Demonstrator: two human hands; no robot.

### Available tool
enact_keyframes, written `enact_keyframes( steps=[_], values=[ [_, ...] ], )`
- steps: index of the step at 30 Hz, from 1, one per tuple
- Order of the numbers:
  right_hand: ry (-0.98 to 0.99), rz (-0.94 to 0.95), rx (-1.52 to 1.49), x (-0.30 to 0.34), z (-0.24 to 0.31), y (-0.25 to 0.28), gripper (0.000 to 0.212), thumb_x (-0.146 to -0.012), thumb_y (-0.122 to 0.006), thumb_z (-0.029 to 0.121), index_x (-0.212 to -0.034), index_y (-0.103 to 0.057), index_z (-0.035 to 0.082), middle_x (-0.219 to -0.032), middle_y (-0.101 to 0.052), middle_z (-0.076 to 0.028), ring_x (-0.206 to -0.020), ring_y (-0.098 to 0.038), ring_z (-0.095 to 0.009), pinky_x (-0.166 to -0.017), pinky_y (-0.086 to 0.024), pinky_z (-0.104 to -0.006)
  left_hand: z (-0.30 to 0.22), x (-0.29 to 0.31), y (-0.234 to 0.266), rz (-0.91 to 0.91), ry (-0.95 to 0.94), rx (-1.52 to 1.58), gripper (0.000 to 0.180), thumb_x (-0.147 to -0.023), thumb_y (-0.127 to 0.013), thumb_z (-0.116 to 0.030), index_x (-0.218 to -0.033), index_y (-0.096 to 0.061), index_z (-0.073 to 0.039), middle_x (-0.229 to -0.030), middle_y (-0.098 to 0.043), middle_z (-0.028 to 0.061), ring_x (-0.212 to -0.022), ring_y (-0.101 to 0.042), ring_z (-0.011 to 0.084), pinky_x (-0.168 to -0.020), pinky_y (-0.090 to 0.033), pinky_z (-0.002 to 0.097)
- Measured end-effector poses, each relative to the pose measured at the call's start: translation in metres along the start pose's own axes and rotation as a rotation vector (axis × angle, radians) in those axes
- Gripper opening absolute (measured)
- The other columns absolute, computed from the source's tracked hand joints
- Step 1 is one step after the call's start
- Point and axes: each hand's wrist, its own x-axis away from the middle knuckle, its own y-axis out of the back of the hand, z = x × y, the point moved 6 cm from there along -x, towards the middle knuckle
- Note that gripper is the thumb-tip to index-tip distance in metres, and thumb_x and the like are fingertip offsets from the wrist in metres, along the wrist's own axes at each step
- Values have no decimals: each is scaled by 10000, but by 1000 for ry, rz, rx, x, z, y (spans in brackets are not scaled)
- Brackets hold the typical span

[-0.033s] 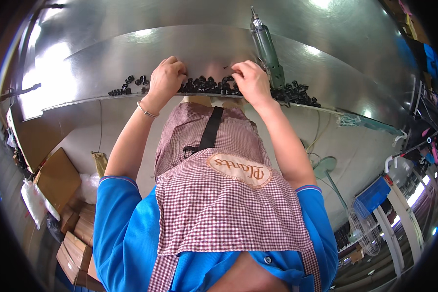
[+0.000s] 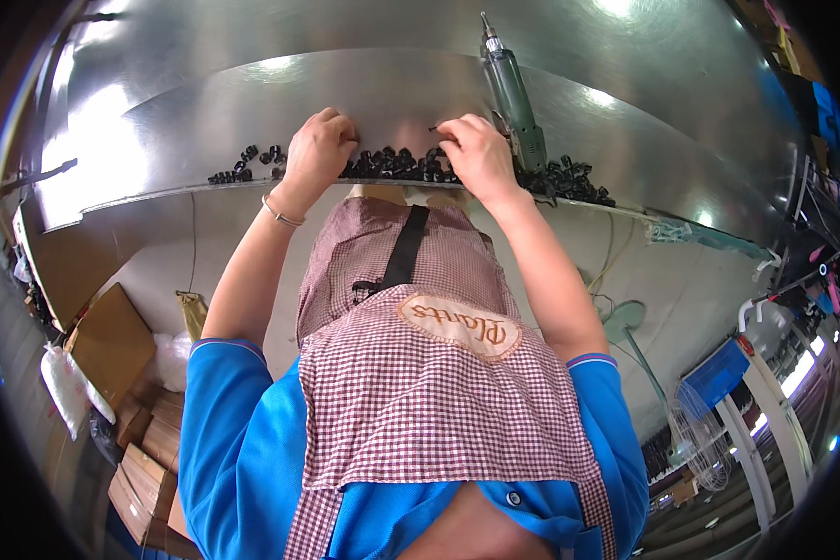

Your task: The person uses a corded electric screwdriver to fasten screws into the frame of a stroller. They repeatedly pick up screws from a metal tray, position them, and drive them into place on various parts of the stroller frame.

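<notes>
My left hand (image 2: 321, 149) rests on the metal worktable (image 2: 252, 103) at its near edge. Its fingers are curled closed, and whatever they hold is hidden. Across from it, my right hand (image 2: 479, 154) has thumb and forefinger drawn together at a small, thin dark piece (image 2: 433, 129), too small to name surely. Between the hands, small black ridged parts (image 2: 392, 163) lie in a heap along the edge. A green electric screwdriver (image 2: 516, 103) lies just beyond my right hand, its tip pointing away.
More black parts (image 2: 569, 177) are heaped to the right below the screwdriver, and a few loose ones (image 2: 243, 166) lie left of my left hand. Cardboard boxes (image 2: 145, 485) stand at lower left. A fan (image 2: 700, 439) and a blue bin (image 2: 716, 371) are at right.
My right hand has shifted slightly left, bringing its fingertips to the small dark piece. My left hand stays where it was.
</notes>
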Motion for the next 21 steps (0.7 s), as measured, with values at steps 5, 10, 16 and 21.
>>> enact_keyframes(
  steps=[5,10,16,21],
  values=[
    [32,54,138,-24,0,-29,106,-768,-716,69,-847,-646,52,-854,-634,-116,-887,-636,-306,-785,-542,-410,6,7,10,-50,157,269,80,-796,-684,-38,-862,-645,-13,-814,-680,89,-743,-669,195,-658,-530,310],
    [-200,205,-252,-41,12,-30,142,-819,-737,126,-905,-677,31,-831,-647,-64,-769,-636,-175,-711,-539,-314,9,24,2,13,553,845,104,-893,-662,-64,-949,-653,23,-817,-694,78,-738,-688,135,-614,-558,244],
    [-169,100,-814,-43,70,-20,70,-836,-736,27,-876,-682,5,-849,-645,-25,-729,-625,-97,-640,-524,-256,-15,33,-5,123,625,1521,172,-978,-584,-84,-1098,-620,34,-937,-686,81,-807,-693,149,-681,-590,255],
    [58,-39,-702,-49,88,-11,95,-817,-729,-19,-850,-646,13,-849,-638,-41,-711,-616,-128,-640,-519,-265,-21,34,2,159,629,1731,199,-963,-591,-54,-1122,-601,65,-969,-676,110,-845,-697,185,-727,-599,270]
  ],
)
